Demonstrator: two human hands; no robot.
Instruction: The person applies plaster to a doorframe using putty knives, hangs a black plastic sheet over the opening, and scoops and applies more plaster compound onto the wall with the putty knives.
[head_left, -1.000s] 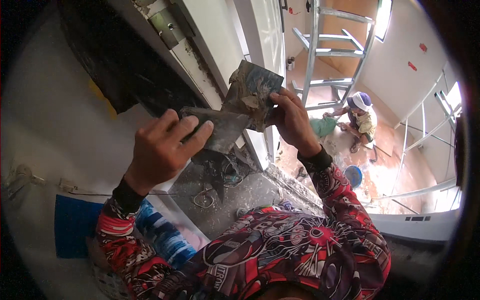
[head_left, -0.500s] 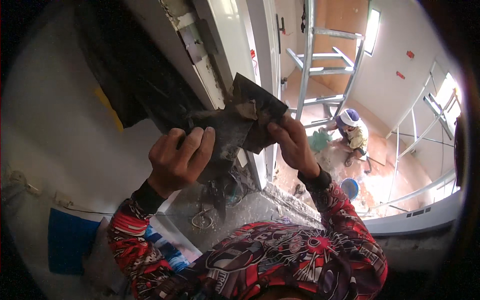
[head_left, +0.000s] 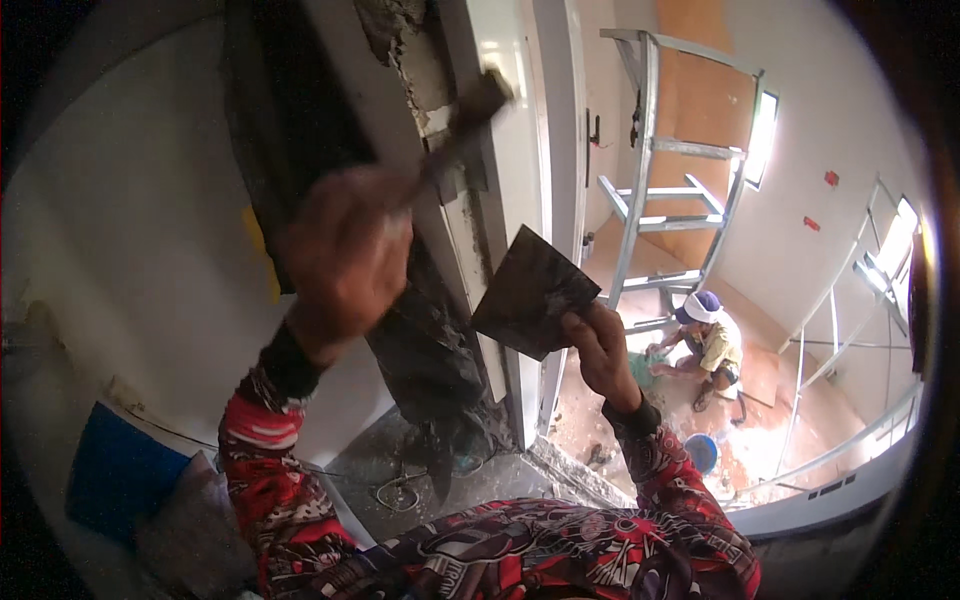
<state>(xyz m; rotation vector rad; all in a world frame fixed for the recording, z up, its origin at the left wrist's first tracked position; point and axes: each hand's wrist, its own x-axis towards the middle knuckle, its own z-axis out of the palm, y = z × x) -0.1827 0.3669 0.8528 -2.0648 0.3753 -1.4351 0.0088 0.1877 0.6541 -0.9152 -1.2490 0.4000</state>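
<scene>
My left hand [head_left: 350,255], smeared by motion, is closed around a trowel [head_left: 445,140]. The trowel points up and to the right, with a pale brown dab, likely mortar, at its tip. Its blurred end is in front of the white door frame [head_left: 510,130] and the rough, broken wall edge [head_left: 415,50] beside it. Lower and to the right, my right hand [head_left: 600,355] grips a dark square board [head_left: 535,295] by its corner, thumb on top. Dark smears cover the board's face.
Dark sheeting [head_left: 425,350] hangs along the wall, left of the frame. Through the doorway, a person [head_left: 710,345] crouches on the floor near a blue bucket [head_left: 701,454]. A metal ladder [head_left: 680,145] stands behind them. Rubble lines the sill [head_left: 580,480]; a blue panel [head_left: 125,470] leans lower left.
My left hand has moved up and away from the board, lifting the trowel with the dab toward the frame. The board has dropped slightly and shows a barer face.
</scene>
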